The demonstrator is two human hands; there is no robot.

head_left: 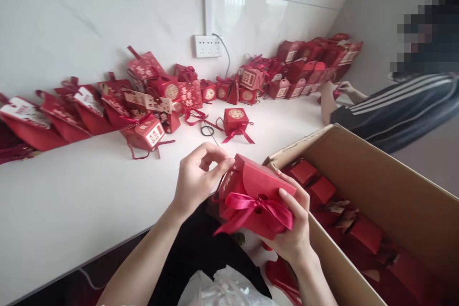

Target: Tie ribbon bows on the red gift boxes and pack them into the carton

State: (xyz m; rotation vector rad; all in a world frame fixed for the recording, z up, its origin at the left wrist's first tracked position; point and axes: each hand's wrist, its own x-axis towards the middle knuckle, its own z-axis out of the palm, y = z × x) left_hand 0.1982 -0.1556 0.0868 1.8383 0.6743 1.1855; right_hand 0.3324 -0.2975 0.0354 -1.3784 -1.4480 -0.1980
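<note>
A red gift box point(263, 179) with a pink-red ribbon bow point(258, 205) on its front is held up over my lap, slightly tilted. My right hand point(296, 220) grips its right side, fingers over the top edge and palm beneath. At the upper left corner, the thumb and forefinger of my left hand point(201, 179) are pinched together on the box's edge; what exactly lies between those fingertips is partly hidden. A dark red cord hangs by that side. On the white table just beyond stands a small red box with a gold emblem point(236, 114) and a ribbon.
An open cardboard carton point(387, 162) with several red boxes stands at my right. Red gift bags point(60, 110) and boxes line the wall below a socket strip point(208, 46). At the far right another person's hands point(337, 91) work near stacked boxes. A clear plastic bag point(222, 289) lies near my lap.
</note>
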